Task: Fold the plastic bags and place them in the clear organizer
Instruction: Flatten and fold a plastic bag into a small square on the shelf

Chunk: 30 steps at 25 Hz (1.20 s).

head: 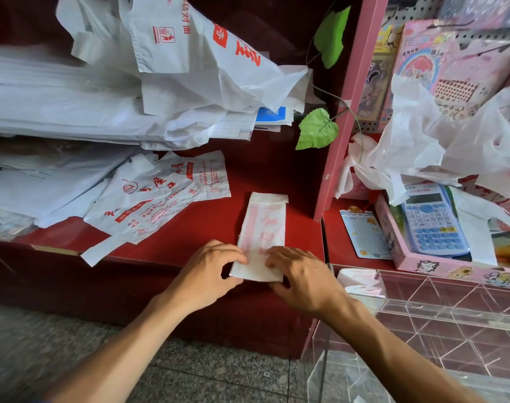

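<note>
A white plastic bag with faint pink print, folded into a long narrow strip, lies flat on the dark red worktop; its near end sits under both hands; the left hand has curled fingers pinching the strip's left edge; the right hand has fingers bent and pressing its right corner; just right of the right hand stands the clear acrylic organizer, folded white bags inside; left of the left fingers lie loose white bags with red print.
</note>
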### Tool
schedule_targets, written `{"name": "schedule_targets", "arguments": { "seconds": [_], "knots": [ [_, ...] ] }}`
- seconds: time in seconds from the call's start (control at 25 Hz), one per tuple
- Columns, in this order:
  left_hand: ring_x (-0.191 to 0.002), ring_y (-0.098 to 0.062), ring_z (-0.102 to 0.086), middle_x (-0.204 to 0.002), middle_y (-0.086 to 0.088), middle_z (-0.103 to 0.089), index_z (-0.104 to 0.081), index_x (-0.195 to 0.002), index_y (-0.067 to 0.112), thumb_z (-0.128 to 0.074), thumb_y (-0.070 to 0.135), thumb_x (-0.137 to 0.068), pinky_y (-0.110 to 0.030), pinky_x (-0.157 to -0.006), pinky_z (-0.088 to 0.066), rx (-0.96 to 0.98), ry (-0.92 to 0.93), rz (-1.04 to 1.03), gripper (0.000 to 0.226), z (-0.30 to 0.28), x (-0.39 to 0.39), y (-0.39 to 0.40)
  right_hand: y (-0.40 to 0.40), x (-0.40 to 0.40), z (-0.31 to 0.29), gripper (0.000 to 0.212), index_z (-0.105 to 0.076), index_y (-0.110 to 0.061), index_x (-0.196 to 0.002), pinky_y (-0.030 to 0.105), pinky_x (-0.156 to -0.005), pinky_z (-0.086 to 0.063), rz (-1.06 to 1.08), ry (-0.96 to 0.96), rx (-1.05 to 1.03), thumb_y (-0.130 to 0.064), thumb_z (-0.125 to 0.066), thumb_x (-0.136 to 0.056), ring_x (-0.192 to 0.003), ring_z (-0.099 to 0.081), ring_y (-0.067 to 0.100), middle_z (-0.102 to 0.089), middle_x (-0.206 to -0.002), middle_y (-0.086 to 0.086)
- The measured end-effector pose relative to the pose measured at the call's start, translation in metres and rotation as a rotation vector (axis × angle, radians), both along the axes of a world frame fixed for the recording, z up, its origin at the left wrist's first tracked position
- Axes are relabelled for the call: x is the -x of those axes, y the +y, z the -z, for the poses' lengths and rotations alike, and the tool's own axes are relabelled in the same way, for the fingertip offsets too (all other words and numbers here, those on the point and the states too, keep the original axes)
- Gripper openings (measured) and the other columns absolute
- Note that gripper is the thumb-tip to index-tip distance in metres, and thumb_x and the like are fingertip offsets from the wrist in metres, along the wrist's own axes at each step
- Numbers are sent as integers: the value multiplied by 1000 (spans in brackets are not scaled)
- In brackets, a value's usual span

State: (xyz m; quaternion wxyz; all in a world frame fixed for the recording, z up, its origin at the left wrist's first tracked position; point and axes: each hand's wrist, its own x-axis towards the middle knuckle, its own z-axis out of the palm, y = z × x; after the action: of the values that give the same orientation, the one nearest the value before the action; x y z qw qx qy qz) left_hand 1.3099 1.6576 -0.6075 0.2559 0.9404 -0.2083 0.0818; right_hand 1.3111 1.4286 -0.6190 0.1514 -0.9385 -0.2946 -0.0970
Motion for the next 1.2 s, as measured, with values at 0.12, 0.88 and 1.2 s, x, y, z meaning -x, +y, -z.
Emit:
{"name": "schedule_targets", "arguments": {
  "seconds": [0.12,0.88,1.2],
  "knots": [
    [-101,2,-54,-101,31,-61,-74,-103,32,-79,28,-80,-18,-91,-43,102,43,-48,25,-3,0,0,-2,1,-3,21,-59,-23,-104,34,-77,-46,1,16,-100,-35,-54,-87,-94,-61,20,-65,-107,-8],
    [-71,-13,-65,-75,2,-73,-76,-81,18,-74,19,-84,-22,-64,-46,406,240,-254,4,-3,-5,-20,-9,-10,-25,34,-46,-3,-66,31,-52,-31,339,397,-457,-19,-57,-94,-55,-37,16,-43,-59,3],
    [-52,-21,-43,-48,5,-44,-56,-63,8,-72,37,-81,-33,-61,-39,309,189,-350,38,3,-10,-31,-1,-10,-23,9,-59,-13,-80,25,-53,-36,474,297,-406,-8,-55,-86,-63,-54,21,-59,-68,2]
  ]
}}
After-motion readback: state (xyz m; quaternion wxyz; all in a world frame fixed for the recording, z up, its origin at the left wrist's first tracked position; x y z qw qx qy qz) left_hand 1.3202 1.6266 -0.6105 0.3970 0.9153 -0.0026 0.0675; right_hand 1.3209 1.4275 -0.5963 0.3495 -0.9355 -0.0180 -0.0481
